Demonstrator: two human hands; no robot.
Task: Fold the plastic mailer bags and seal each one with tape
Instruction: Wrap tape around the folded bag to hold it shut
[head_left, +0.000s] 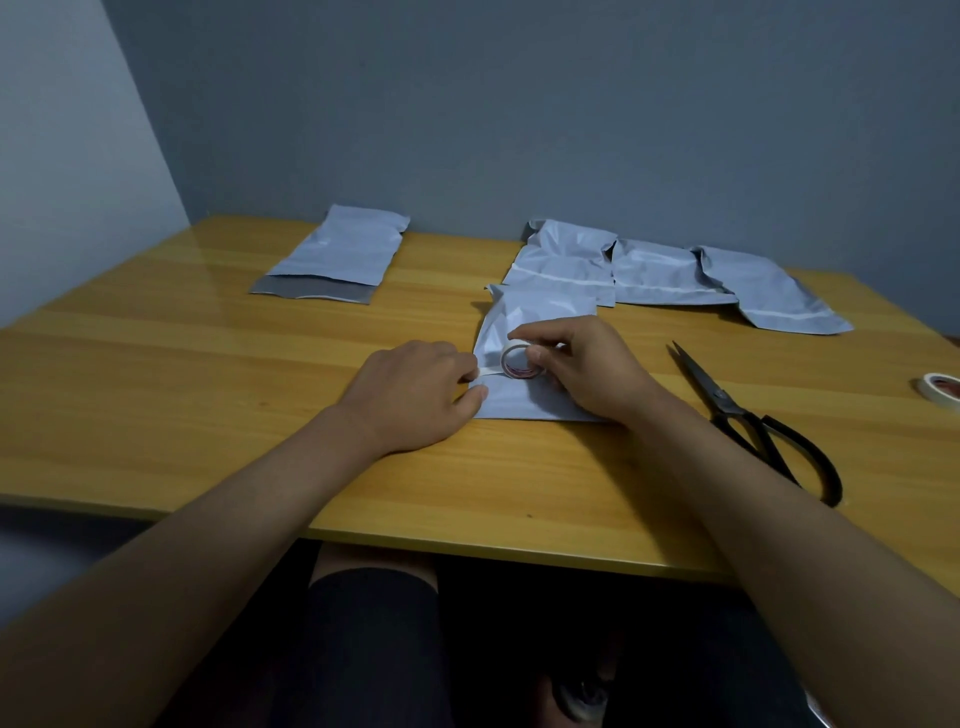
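Observation:
A folded grey-white mailer bag (530, 317) lies in front of me on the wooden table (208, 374). My right hand (587, 369) grips a small white tape roll (519, 359) standing on the bag. A short strip of tape (488, 371) runs left from the roll. My left hand (415, 395) pinches the strip's free end at the bag's left edge. Three folded bags with tape lines lie behind: one (566, 260), a second (660, 275), a third (769, 291). An unfolded bag (343, 249) with its grey flap open lies at the back left.
Black scissors (748, 415) lie shut on the table to the right of my right forearm. A second tape roll (941, 389) sits at the right edge. A grey wall (519, 114) stands right behind the table. My knee shows below the front edge.

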